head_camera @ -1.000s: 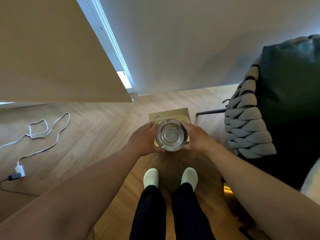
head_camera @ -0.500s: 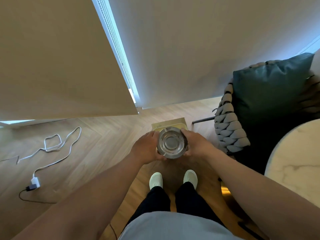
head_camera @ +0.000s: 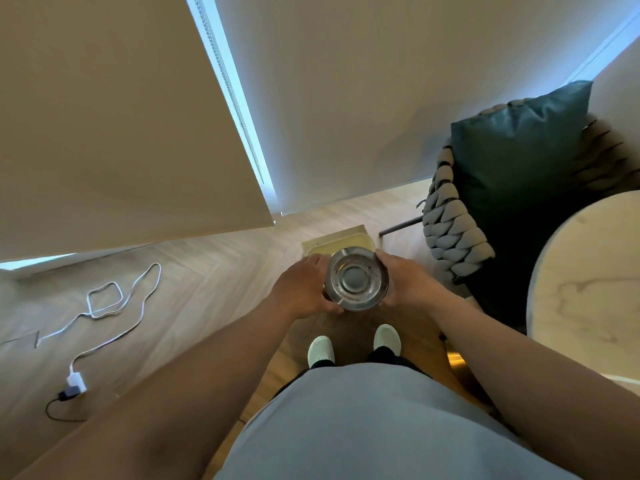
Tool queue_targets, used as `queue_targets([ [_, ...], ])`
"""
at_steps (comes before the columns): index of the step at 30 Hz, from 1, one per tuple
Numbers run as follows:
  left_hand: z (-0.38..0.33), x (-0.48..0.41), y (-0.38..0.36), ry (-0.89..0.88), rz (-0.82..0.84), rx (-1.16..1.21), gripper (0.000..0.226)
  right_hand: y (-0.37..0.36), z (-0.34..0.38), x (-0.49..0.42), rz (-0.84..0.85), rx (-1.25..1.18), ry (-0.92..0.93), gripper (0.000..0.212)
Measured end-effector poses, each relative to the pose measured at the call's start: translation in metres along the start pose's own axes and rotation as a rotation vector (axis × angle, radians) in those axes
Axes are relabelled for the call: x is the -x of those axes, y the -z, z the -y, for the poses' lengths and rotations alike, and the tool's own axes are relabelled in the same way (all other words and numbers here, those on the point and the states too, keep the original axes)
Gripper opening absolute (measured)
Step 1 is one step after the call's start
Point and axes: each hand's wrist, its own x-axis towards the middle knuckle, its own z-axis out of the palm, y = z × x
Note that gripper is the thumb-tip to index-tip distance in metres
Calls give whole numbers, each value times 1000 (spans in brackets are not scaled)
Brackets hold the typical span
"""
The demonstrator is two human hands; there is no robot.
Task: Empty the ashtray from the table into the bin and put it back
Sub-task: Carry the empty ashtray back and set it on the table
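You stood looking down at your own arms, feet and a pale wooden floor (head_camera: pixel 214 271). Both of your hands held a round, shiny metal ashtray (head_camera: pixel 356 284) in front of you, at about waist level in the view. Your left hand (head_camera: pixel 304 289) cupped its left rim and your right hand (head_camera: pixel 407 285) cupped its right rim, fingers curled and pressed against the metal on each side. The fingertips themselves were hidden under the bowl, so their exact spread could not be told.

The ashtray sat upright, mouth facing you, and its inside looked bare and clean. Directly below and just beyond it, partly hidden by it, was a small pale yellow bin (head_camera: pixel 337 242) on the floor.

Compared with a second before, the view had tilted up and to the right. A round marble-patterned table (head_camera: pixel 588 282) had come into sight at the right edge, beside a woven chair (head_camera: pixel 450 230) with a dark green cushion (head_camera: pixel 519 143). Your hands and the ashtray had kept their place over the bin.

This suggested the emptying was done and you were turning toward the table to put the ashtray back. A white cable (head_camera: pixel 114 306) lay on the floor well to your left.
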Motion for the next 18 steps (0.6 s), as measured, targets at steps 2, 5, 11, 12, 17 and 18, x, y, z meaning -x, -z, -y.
queue_targets([
  [2,-1,0,-2,-22,33,-10,88,-6,0,10,-9,-33,-31,68],
  [5,-11,-2,-10,-68,106,-31,92,-14,-7,33,-38,-118,-111,65],
  [11,-50,-13,-27,-213,229,-72,90,-25,-24,93,-155,-196,-262,75],
  [12,-58,-15,-30,-242,252,-82,89,-28,-28,104,-176,-203,-290,80],
  [17,-102,-15,-53,-383,345,-147,85,-50,-45,162,-290,-266,-453,90],
  [18,-113,-13,-61,-416,365,-164,84,-55,-48,179,-308,-285,-488,92],
])
